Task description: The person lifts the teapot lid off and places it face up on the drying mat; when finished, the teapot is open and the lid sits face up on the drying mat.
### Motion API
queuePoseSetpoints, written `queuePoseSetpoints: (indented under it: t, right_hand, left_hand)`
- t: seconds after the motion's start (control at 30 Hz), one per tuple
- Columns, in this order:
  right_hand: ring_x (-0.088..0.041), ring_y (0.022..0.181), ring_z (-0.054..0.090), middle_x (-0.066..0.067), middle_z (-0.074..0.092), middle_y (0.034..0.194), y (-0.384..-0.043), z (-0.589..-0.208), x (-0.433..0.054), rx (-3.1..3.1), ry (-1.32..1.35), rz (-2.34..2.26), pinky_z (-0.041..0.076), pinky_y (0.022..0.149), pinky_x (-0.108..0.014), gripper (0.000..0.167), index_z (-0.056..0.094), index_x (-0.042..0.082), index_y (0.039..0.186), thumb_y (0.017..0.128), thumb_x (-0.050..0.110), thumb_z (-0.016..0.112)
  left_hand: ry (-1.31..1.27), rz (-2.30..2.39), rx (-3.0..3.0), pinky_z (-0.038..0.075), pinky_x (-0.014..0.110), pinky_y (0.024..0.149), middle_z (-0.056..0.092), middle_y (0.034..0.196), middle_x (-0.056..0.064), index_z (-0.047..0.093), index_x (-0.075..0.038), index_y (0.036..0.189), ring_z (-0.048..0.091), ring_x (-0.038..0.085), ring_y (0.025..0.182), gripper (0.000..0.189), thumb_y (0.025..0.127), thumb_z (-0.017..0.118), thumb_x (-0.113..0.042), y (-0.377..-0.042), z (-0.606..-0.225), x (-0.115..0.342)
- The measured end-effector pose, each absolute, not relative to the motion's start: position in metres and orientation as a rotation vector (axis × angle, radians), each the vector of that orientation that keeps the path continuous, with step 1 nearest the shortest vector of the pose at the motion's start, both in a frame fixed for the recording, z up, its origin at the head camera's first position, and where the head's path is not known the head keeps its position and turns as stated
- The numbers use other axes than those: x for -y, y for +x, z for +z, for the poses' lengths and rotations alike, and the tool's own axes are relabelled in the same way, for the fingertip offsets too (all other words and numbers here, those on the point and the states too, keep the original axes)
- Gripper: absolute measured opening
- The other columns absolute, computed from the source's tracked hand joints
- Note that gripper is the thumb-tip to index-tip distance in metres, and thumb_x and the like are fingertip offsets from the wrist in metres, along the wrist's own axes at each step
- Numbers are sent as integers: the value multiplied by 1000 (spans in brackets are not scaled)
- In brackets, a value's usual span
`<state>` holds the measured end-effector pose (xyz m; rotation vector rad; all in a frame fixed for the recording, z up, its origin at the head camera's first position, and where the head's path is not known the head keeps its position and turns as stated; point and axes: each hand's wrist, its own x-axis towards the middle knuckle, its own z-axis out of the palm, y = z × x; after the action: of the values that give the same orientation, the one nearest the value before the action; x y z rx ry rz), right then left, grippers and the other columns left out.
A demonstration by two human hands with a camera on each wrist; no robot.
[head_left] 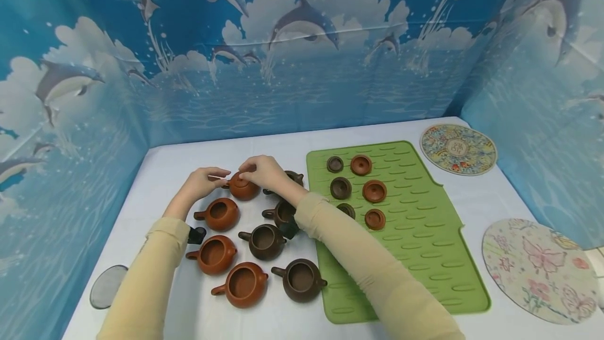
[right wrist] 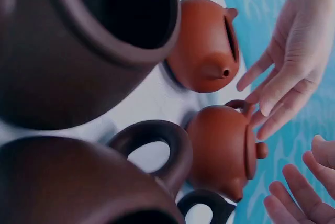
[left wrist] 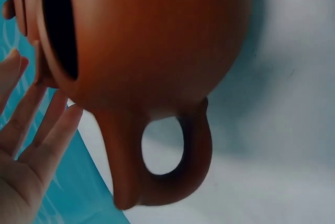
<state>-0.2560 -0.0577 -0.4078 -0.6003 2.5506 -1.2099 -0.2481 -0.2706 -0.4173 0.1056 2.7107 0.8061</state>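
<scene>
At the far left of the table a reddish-brown clay teapot (head_left: 245,191) has its lid (head_left: 240,179) seated on top. My left hand (head_left: 202,182) is at that teapot's handle, fingers fairly straight; whether they touch it is hard to tell. Over the lid is my right hand (head_left: 265,173); the right wrist view shows its loosely spread fingers apart from the lid knob (right wrist: 261,150). Neither hand grips anything. Nearer me, a lidless reddish teapot (left wrist: 162,41) fills the left wrist view. Two more lidless reddish ones, including this front teapot (head_left: 243,285), complete that column.
Several dark brown teapots stand to the right, the nearest dark teapot (head_left: 302,280) lidless. A green mat (head_left: 424,235) carries dark and reddish lids (head_left: 375,191). Two round patterned mats (head_left: 540,272) lie at right, a grey round object (head_left: 107,287) at left. Dolphin-printed curtains (head_left: 302,93) surround the table.
</scene>
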Motion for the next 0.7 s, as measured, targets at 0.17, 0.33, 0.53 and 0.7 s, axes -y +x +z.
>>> queuePoseSetpoints:
  t: [0.17, 0.33, 0.53, 0.7]
  right_hand:
    - [-20, 116, 63, -5, 69, 122, -257, -413, 71, -2589, -529, -1160, 54, 94, -30, 27, 70, 11, 121, 97, 21, 64]
    - [-20, 118, 62, -6, 69, 123, -257, -421, 82, -2638, -509, -1070, 53, 97, -29, 27, 70, 10, 121, 97, 19, 64]
    - [-20, 114, 63, -6, 70, 118, -256, -424, 89, -2720, -527, -955, 52, 96, -28, 24, 72, 10, 117, 97, 17, 64]
    - [-20, 112, 64, -6, 69, 116, -254, -423, 90, -2777, -554, -898, 53, 95, -27, 22, 73, 9, 114, 95, 18, 67]
  left_hand:
    - [97, 782, -2713, 44, 58, 104, 59, 135, 23, 60, -5, 134, 53, 43, 126, 37, 100, 58, -19, -250, -421, 268]
    - [71, 786, -2717, 43, 57, 105, 62, 132, 21, 63, -5, 132, 53, 42, 127, 35, 99, 61, -17, -250, -425, 266]
    - [48, 800, -2751, 44, 57, 104, 63, 130, 22, 65, -6, 129, 54, 42, 125, 33, 98, 62, -15, -250, -428, 265]
    - [29, 834, -2781, 47, 55, 102, 64, 127, 22, 68, -4, 123, 56, 42, 122, 28, 96, 64, -12, -250, -431, 263]
